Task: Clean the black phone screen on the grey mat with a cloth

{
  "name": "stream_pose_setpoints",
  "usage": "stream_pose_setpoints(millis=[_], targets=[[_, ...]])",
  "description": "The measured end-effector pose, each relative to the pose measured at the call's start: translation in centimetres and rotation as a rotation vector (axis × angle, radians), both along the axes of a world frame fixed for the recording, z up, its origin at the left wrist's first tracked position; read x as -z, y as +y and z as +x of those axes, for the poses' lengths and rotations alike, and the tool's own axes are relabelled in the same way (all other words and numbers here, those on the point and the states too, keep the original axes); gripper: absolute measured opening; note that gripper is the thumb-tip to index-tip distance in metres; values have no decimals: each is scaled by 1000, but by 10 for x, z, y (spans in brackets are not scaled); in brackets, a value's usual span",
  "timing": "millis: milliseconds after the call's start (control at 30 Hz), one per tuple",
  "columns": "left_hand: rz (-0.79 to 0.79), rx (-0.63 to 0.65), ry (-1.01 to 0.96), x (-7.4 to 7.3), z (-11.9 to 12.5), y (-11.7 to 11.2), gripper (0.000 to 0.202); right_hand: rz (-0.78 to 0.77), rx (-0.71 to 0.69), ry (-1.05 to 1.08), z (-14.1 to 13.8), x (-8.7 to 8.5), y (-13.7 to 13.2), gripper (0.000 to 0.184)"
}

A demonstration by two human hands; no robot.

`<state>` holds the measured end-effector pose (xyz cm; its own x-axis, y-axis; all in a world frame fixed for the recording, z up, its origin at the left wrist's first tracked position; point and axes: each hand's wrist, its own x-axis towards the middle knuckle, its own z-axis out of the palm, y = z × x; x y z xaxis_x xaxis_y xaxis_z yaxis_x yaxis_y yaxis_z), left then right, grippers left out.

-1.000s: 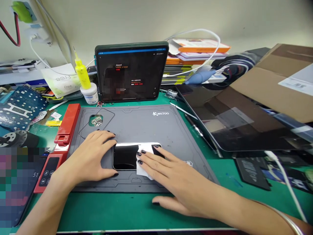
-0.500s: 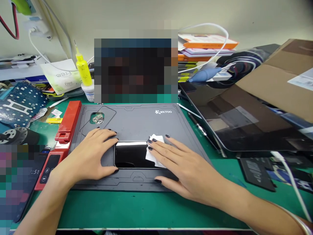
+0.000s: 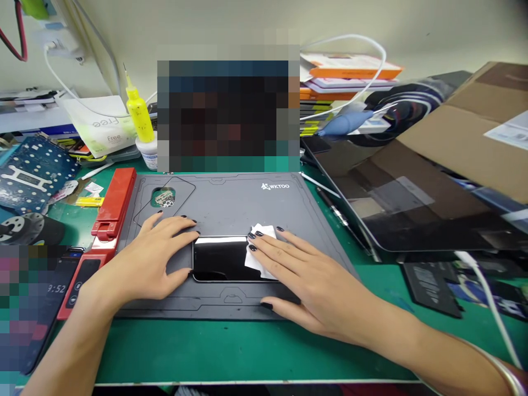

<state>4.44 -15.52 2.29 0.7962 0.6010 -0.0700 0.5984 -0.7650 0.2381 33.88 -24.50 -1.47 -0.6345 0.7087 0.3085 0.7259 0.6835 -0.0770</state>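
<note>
A smartphone [image 3: 225, 259] with a black glossy screen lies flat on the grey work mat [image 3: 231, 203]. My left hand [image 3: 152, 261] is spread open at the phone's left end, its index finger and thumb tip at the phone's edge. Under the fingers of my right hand [image 3: 303, 275] is a folded white tissue [image 3: 256, 261], held down against the screen. The right thumb stays apart, over the mat below the phone. My right hand hides the phone's right end.
A thin black frame [image 3: 185, 201] lies at the mat's upper left. Left of the mat is a red tool [image 3: 117, 192], with a lit phone [image 3: 51, 308] beside it. At right are a dark glossy panel [image 3: 396, 198], a cardboard box [image 3: 462, 126] and a black flat part [image 3: 431, 286].
My left thumb has shifted from the phone's lower left corner to its left edge. The right hand and tissue hold nearly the same place. The lit phone's clock changed to 9:52.
</note>
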Motion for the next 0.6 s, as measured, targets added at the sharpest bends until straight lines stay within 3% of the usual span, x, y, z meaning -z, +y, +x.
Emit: stream_pose_setpoints(millis=[400, 500, 600], targets=[[124, 22, -59, 8, 1, 4, 39, -34, -1, -15, 0, 0, 0, 47], [278, 4, -167, -2, 0, 3, 31, -43, -9, -18, 1, -2, 0, 48], [440, -112, -290, -20, -8, -2, 24, -38, 12, -23, 1, -4, 0, 47]])
